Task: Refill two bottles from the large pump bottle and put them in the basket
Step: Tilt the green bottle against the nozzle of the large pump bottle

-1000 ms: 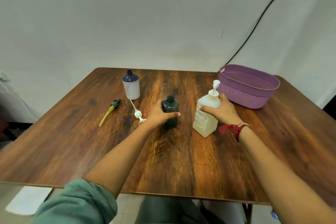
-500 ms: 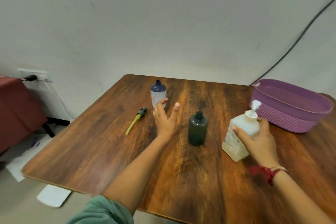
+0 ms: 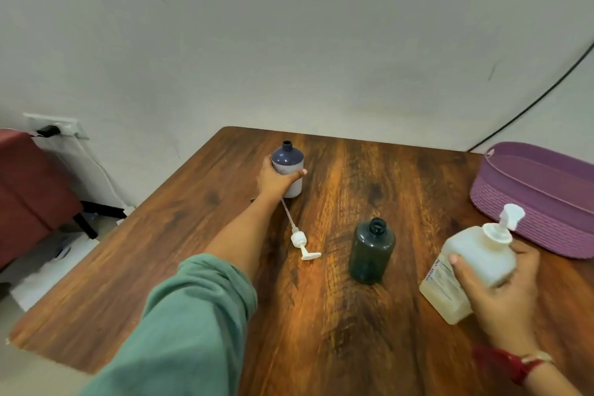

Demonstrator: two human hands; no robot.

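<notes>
My left hand [image 3: 275, 182] reaches far across the wooden table [image 3: 321, 315] and grips the blue-and-white bottle [image 3: 288, 167], which stands upright with its neck uncapped. A dark green bottle [image 3: 371, 252] stands open-necked in the middle, touched by neither hand. My right hand [image 3: 501, 292] holds the large white pump bottle [image 3: 472, 264], tilted left, at the right of the table. The purple basket [image 3: 533, 199] sits behind it at the far right.
A loose white pump head with its tube [image 3: 300, 239] lies on the table between the two small bottles. A black cable [image 3: 530, 106] runs down the wall. A red seat [image 3: 29, 190] stands off the table's left side.
My left hand let go of the dark green bottle, moved away to the far left and took hold of the blue-and-white bottle. The view swung left; the right hand stays on the pump bottle.
</notes>
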